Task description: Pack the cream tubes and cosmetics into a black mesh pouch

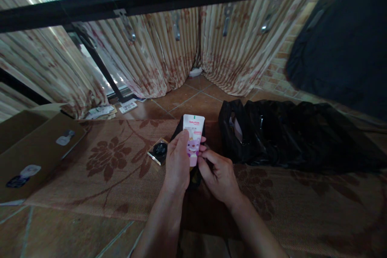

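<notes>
A white and pink squeeze tube point(194, 139) with a cartoon face stands with its flat end up and its narrow end down. My left hand point(178, 161) is closed around its left side, thumb across the front and fingertips showing at the right edge. At the lower right edge of the tube, the thumb and forefinger of my right hand point(218, 173) are pinched together. Just left of my left hand lies a square gold-edged case with a round black centre point(159, 150). A dark item lies partly hidden behind and below my hands; its kind is unclear.
A row of black bags point(272, 137) stands on the right of the patterned mat point(121, 193). An open cardboard box point(39, 149) is at the left. A dark metal bar with hooks point(181, 2) crosses above. Papers point(101, 111) lie by the curtains point(157, 56).
</notes>
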Action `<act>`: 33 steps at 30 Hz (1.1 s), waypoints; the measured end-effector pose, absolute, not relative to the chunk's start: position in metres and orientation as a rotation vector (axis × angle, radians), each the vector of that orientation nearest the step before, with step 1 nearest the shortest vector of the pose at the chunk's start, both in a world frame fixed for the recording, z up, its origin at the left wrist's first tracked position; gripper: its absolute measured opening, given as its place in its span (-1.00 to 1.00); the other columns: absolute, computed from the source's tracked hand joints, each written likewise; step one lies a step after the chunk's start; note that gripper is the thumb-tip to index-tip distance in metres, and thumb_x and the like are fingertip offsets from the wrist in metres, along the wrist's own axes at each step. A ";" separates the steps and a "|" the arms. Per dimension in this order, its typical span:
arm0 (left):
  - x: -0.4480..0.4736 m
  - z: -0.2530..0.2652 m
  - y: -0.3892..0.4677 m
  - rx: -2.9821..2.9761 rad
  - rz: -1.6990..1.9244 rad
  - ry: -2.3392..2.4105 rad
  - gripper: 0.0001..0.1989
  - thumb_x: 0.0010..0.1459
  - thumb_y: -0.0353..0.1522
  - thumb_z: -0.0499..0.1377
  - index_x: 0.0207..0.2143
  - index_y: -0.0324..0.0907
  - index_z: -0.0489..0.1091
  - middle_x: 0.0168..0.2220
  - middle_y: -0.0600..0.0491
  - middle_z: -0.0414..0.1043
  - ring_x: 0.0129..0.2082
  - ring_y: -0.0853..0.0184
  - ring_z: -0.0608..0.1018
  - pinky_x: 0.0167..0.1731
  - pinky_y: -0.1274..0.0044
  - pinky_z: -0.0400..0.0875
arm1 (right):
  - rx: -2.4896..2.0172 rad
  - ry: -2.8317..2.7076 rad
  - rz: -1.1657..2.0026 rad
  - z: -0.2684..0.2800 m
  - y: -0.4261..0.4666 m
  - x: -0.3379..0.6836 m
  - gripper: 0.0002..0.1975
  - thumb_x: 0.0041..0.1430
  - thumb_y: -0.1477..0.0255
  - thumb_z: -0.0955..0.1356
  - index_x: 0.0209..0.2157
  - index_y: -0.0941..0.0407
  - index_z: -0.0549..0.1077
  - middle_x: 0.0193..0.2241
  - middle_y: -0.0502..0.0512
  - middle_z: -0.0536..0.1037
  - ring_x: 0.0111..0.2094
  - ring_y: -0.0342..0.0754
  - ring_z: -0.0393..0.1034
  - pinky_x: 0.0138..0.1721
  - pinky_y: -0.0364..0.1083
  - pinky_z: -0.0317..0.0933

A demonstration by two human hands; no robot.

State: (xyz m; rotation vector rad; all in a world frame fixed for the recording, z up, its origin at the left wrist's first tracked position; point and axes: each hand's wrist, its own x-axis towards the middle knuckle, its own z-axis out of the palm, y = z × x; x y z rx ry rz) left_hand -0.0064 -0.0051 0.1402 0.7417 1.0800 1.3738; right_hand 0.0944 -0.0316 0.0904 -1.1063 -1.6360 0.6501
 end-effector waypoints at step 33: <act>-0.011 0.142 -0.001 0.657 1.422 1.048 -0.62 -0.11 -0.35 0.32 -0.17 -0.24 0.47 -0.31 0.04 0.54 -0.42 0.45 0.48 -0.38 0.62 0.32 | -1.081 -1.651 0.643 0.097 -0.033 0.095 -0.85 0.24 0.49 0.26 -0.36 0.12 0.46 -0.46 0.01 0.51 -0.45 -0.16 0.40 -0.36 -0.21 0.25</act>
